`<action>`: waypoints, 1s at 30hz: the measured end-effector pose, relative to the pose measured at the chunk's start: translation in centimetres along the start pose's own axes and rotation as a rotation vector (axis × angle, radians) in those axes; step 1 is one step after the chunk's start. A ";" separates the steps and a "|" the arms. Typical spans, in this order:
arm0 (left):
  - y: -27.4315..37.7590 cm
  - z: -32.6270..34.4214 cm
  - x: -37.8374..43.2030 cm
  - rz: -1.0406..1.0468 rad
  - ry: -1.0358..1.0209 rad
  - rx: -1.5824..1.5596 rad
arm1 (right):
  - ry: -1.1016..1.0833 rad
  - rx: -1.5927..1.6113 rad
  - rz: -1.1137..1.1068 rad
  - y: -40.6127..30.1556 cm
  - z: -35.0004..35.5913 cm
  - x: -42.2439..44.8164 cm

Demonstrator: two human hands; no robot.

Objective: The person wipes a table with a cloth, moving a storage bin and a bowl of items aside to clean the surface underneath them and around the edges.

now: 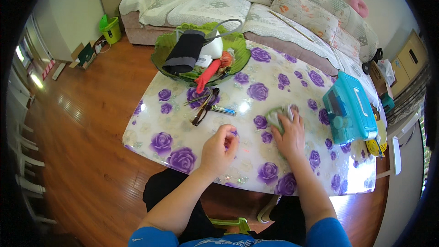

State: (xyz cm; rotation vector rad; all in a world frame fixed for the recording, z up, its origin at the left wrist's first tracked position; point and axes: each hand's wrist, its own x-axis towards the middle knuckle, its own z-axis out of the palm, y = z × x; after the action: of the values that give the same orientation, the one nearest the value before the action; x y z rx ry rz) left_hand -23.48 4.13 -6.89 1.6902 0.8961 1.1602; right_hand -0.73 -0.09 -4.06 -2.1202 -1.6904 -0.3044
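Observation:
My right hand [291,133] presses a green and white cloth [276,118] onto the glossy table [247,123] with purple roses; the cloth is slightly blurred. To its left, my left hand [221,149] hovers at or just above the tabletop with curled fingers; whether it holds something cannot be told. Ahead of the left hand lie dark-framed glasses [202,111], partly folded, and a small shiny tube-like item [223,110] beside them.
A green leaf-shaped bowl [240,61] holds a black blood pressure cuff [187,49] and a red item [208,73]. A turquoise lidded box [353,109] stands at the right, near a yellow object [374,148]. A sofa [209,10] is behind the table.

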 end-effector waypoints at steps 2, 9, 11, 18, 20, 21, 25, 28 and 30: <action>-0.2 -0.3 0.2 -0.028 -0.012 -0.011 | -0.011 0.048 0.033 -0.6 1.8 4.2; -0.2 0.2 0.8 -0.013 -0.034 -0.009 | 0.020 -0.082 0.156 -1.4 5.8 11.4; -0.5 0.2 0.9 -0.023 -0.026 -0.028 | -0.012 -0.096 0.153 -1.2 5.6 10.7; -1.2 0.3 1.1 0.030 0.025 0.026 | -0.049 -0.040 -0.063 -5.3 1.6 0.7; -1.1 0.6 1.1 0.034 0.037 0.017 | -0.086 0.017 -0.138 -6.2 -0.5 -3.3; -0.8 0.5 1.0 0.027 0.027 0.010 | -0.114 0.054 -0.160 -6.7 -1.4 -5.3; -1.2 0.2 0.6 0.089 0.010 0.070 | -0.168 0.063 -0.243 -7.3 -4.5 -10.7; -0.6 0.1 0.4 0.070 -0.014 0.051 | -0.188 0.132 -0.217 -5.9 -5.5 -12.4; -0.5 0.2 0.4 0.055 -0.016 0.055 | -0.203 0.133 -0.189 -5.2 -6.3 -12.9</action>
State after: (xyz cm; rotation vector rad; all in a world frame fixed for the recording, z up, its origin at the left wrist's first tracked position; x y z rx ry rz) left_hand -23.25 4.62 -7.24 1.7759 0.8834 1.1672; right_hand -8.32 -13.28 -2.83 -1.9533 -1.9730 -0.0285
